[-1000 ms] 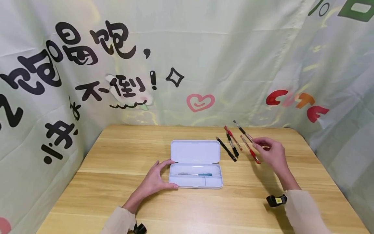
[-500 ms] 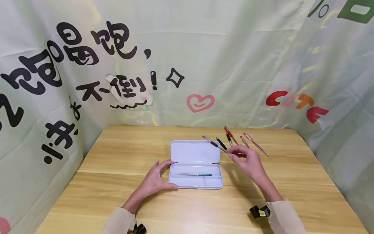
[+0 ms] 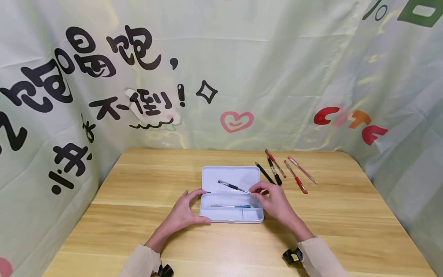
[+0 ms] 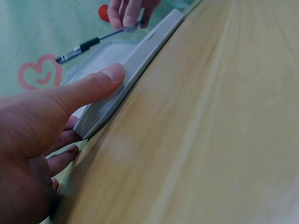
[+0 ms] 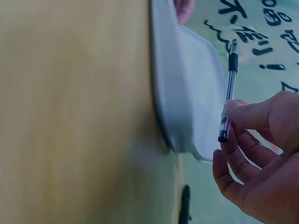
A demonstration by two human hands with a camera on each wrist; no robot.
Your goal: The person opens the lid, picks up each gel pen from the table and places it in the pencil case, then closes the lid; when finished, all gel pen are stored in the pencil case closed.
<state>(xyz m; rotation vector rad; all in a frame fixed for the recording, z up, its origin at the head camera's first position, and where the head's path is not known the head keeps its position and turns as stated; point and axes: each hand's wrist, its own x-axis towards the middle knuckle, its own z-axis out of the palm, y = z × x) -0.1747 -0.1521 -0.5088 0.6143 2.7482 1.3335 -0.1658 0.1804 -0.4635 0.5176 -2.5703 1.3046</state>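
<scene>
A pale lavender pencil case (image 3: 252,221) lies with its lid (image 3: 231,175) folded back on the table. My left hand (image 3: 185,213) grips its left end, thumb at the front edge and fingers toward the hinge side. In the left wrist view the thumb (image 4: 100,83) presses against the case's wall. Between thumb and fingertips, my right hand (image 3: 275,202) pinches a clear gel pen with a black grip (image 3: 235,187) near its end. That pen points left, held tilted over the case. Inside the case's rear compartment rests a blue-ended pen (image 3: 238,206).
Right of the case lie a black pen (image 3: 264,172), a clear and black pen (image 3: 274,171), a red pen (image 3: 275,163), another red pen (image 3: 295,177) and a pinkish pen (image 3: 302,170). A printed curtain (image 3: 270,77) hangs behind the wooden table (image 3: 145,173).
My right hand has carried the black-grip pen leftward from the loose pens to above the case. A pinkish pen stays behind on the table. The left hand keeps its place.
</scene>
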